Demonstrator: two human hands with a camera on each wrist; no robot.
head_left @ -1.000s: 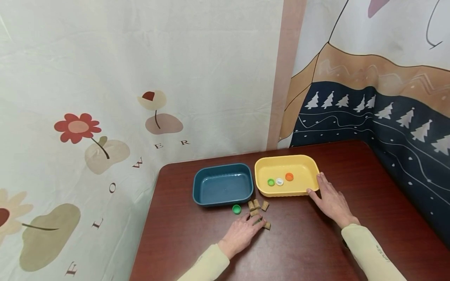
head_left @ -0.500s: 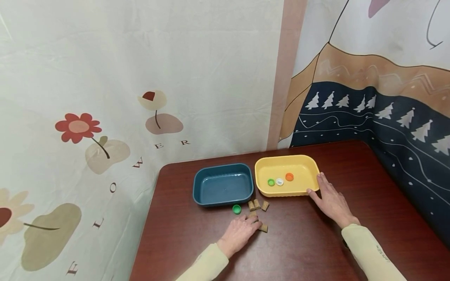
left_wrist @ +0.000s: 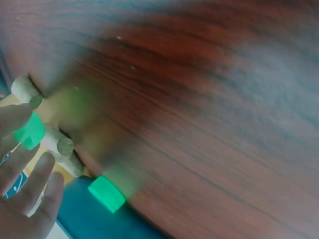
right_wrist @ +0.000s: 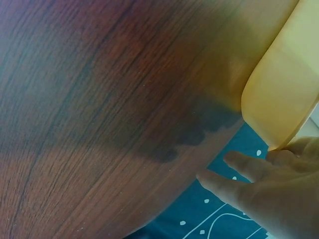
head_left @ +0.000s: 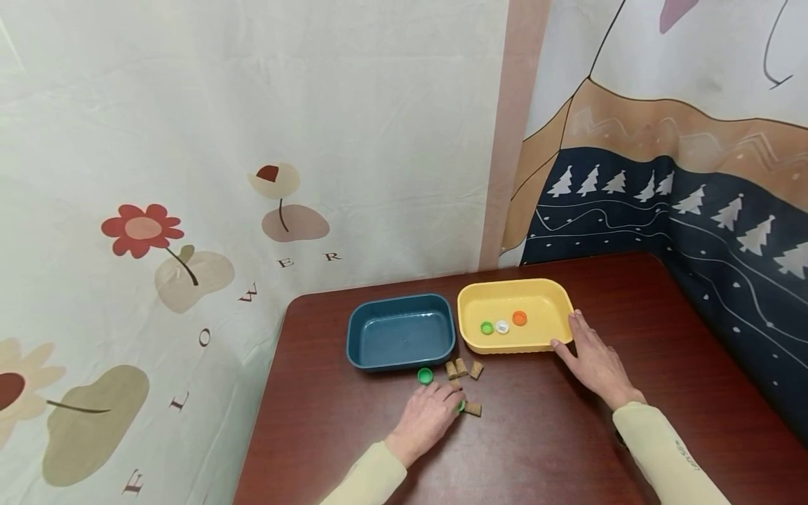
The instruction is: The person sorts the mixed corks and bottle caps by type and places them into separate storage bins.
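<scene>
The left hand [head_left: 426, 417], at lower centre of the head view, pinches a green cap [left_wrist: 31, 132] between thumb and finger, as the left wrist view confirms at its left edge; whether the cap bears on the table [head_left: 517, 449] cannot be told. The right hand [head_left: 596, 361], at centre right, is well apart from the left, its fingers extended and thumb spread, touching the near right corner of the yellow tray [head_left: 546, 330]. That tray contains a lime cap [head_left: 487, 327], a white cap [head_left: 501, 327] and an orange cap [head_left: 520, 318]. The blue tray [head_left: 400, 340] stands just beside it, towards the left of the frame. A second green cap [head_left: 425, 376] lies just below the blue tray's front edge. Five corks are noted: three below the gap between the trays, including the rightmost cork [head_left: 476, 370]; one partly hidden by the left fingers; and the lowest cork [head_left: 473, 409], near the pinched cap. Printed cloth [head_left: 391, 140] fills the upper frame.
</scene>
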